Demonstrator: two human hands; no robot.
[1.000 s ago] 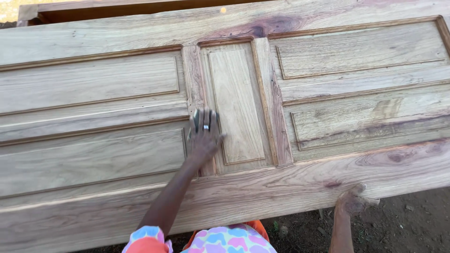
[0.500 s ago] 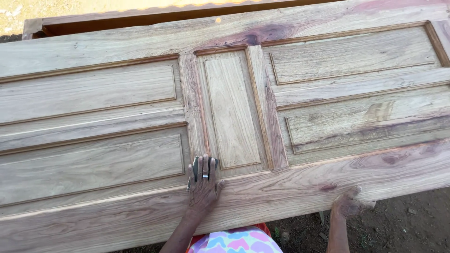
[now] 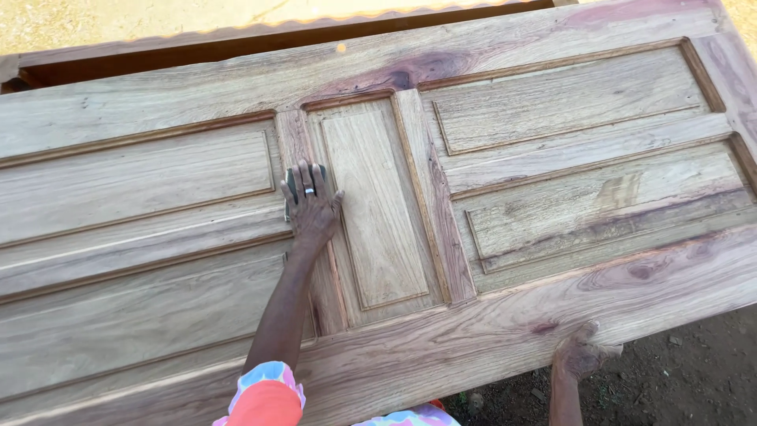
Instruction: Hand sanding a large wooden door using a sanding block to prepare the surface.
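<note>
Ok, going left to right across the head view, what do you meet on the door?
Long left panels → left hand flat on a grey sanding pad → narrow upright middle panel → right-side panels → right hand gripping the door's near edge.

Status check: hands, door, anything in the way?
Left hand flat on grey sanding pad, on wooden door. Right hand grips near edge. Nothing blocking.
</note>
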